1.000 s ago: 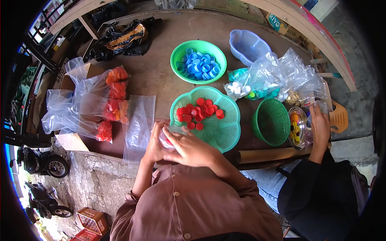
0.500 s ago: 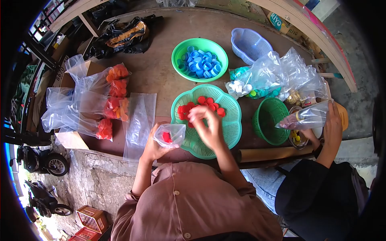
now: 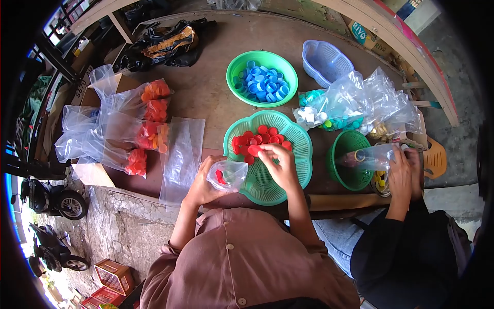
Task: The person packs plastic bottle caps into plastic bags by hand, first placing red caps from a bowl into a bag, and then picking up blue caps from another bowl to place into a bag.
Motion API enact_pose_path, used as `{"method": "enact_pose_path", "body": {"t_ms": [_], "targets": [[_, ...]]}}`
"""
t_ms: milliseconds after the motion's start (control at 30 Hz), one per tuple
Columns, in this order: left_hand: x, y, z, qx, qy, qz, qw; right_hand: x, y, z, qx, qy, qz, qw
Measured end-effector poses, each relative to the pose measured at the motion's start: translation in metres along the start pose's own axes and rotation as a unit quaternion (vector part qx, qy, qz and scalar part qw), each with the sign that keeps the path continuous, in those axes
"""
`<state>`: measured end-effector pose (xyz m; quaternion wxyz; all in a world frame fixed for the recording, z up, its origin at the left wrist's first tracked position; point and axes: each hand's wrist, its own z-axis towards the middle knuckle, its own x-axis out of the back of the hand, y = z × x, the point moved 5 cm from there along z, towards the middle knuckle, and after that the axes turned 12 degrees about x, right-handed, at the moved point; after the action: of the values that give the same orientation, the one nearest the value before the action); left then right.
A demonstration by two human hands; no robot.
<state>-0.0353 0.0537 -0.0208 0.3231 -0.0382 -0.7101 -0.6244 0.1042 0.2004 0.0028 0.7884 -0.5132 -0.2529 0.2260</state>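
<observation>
The left hand (image 3: 205, 183) grips a clear plastic bag (image 3: 231, 176), mouth open, red inside; the right hand (image 3: 280, 167) pinches a round, glossy red plastic cap (image 3: 254, 150) over the scalloped mint-green mesh basket (image 3: 303, 175), more red caps (image 3: 265, 135) heaped beyond.

You have bare table (image 3: 203, 87) between the flat clear bags (image 3: 182, 159) and the light-green bowl (image 3: 230, 77); that bowl blocks you beyond the scalloped basket (image 3: 304, 149), the dark-green basket (image 3: 355, 176) to its right.
</observation>
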Motion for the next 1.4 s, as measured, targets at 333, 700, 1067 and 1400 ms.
{"method": "enact_pose_path", "body": {"t_ms": [333, 700, 1067, 1400], "targets": [[0.006, -0.008, -0.006, 0.012, 0.006, -0.004, 1.000, -0.016, -0.021, 0.019, 0.174, -0.126, -0.166, 0.962], [0.015, -0.003, -0.007, 0.015, 0.015, -0.010, 1.000, -0.028, 0.067, -0.007, 0.041, -0.138, -0.287, 0.947], [0.010, 0.001, -0.004, 0.011, 0.009, -0.001, 1.000, -0.036, -0.070, 0.010, 0.206, -0.235, -0.070, 0.947], [0.017, -0.003, -0.011, 0.026, 0.022, 0.011, 0.999, -0.060, 0.091, 0.031, 0.179, -0.171, -0.434, 0.866]]}}
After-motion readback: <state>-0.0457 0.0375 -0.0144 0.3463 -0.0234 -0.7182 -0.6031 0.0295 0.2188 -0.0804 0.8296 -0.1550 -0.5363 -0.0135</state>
